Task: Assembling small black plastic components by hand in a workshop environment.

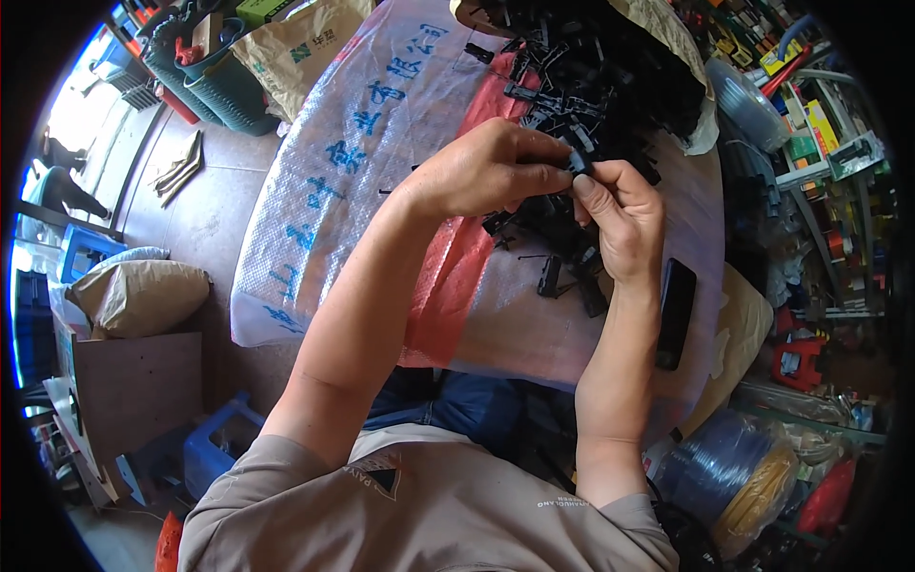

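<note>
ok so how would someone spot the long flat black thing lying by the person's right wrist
Start at the white woven sack spread over the work surface, then go to its right side past the right hand. Just right of that wrist lies the flat black bar, alone and lengthwise. Unlike the small tangled black plastic clips heaped above, it is one smooth, rounded oblong.

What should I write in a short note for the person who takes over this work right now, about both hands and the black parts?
Left hand: fingers closed on a small black plastic clip, held above the table.
Right hand: thumb and fingers pinch the same clip from the other side.
Loose pile of black plastic clips: lies beyond the hands on the white woven sheet; a few more lie under the hands.
Long black flat bar: lies right of the right wrist.
Done or left: cannot tell how many are finished.
</note>
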`<act>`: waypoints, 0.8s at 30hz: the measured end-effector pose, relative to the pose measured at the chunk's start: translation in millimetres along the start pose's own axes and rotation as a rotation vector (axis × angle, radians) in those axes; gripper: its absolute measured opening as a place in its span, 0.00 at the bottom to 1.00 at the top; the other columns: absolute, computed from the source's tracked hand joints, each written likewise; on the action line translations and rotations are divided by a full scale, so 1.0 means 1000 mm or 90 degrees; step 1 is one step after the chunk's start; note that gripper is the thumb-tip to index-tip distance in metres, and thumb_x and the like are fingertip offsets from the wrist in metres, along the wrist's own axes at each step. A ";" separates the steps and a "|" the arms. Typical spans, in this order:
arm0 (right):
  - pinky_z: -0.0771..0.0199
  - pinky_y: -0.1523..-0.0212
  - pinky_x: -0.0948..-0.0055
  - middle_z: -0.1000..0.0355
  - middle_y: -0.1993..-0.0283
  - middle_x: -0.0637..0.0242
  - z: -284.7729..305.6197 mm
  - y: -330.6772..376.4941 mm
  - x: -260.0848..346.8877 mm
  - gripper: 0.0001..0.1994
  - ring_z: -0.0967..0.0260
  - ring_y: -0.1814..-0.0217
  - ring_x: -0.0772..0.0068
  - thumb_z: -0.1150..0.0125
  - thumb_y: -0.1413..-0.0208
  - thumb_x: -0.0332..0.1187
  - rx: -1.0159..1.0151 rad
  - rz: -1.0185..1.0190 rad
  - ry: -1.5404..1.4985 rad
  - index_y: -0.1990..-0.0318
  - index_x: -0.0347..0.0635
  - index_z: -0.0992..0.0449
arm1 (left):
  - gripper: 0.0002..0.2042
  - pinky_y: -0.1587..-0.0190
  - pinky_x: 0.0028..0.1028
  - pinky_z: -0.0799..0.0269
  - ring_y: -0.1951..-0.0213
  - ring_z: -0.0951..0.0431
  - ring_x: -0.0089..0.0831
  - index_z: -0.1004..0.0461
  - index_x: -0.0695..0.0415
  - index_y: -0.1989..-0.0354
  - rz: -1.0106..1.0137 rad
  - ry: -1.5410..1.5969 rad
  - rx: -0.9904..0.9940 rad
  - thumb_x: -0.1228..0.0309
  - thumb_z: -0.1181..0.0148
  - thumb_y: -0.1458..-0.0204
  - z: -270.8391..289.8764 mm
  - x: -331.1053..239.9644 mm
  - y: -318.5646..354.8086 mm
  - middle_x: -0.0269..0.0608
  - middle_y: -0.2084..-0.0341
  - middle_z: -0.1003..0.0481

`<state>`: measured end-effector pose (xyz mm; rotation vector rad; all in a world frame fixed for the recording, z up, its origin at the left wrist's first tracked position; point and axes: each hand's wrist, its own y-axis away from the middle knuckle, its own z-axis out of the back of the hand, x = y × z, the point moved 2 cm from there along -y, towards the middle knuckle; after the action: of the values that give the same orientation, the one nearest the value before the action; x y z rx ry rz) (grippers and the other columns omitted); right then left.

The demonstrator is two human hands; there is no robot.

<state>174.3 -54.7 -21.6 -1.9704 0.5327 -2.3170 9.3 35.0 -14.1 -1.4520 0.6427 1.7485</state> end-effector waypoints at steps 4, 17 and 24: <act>0.38 0.75 0.86 0.30 0.76 0.75 0.003 0.002 0.005 0.05 0.38 0.76 0.88 0.40 0.43 0.29 0.025 -0.010 0.000 0.67 0.37 0.25 | 0.17 0.69 0.28 0.28 0.74 0.24 0.28 0.27 0.67 0.55 -0.131 -0.023 -0.065 0.68 0.41 0.50 -0.010 0.001 -0.007 0.44 0.75 0.23; 0.36 0.67 0.87 0.30 0.71 0.76 -0.007 -0.004 0.004 0.06 0.36 0.69 0.89 0.40 0.41 0.30 -0.088 0.095 0.016 0.61 0.36 0.26 | 0.15 0.78 0.16 0.38 0.82 0.32 0.17 0.26 0.66 0.56 -0.008 0.326 -0.062 0.71 0.41 0.50 -0.012 0.009 -0.014 0.37 0.75 0.25; 0.33 0.67 0.85 0.30 0.71 0.74 -0.014 0.000 -0.004 0.07 0.34 0.70 0.86 0.44 0.39 0.30 -0.012 0.021 0.014 0.58 0.36 0.27 | 0.16 0.83 0.19 0.40 0.83 0.33 0.20 0.30 0.68 0.50 -0.022 0.762 -0.004 0.71 0.49 0.44 -0.006 0.020 -0.017 0.40 0.71 0.25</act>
<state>161.1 -50.6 -27.7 -1.9312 0.5874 -2.3248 25.1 44.5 -33.9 -2.4301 1.1590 0.6768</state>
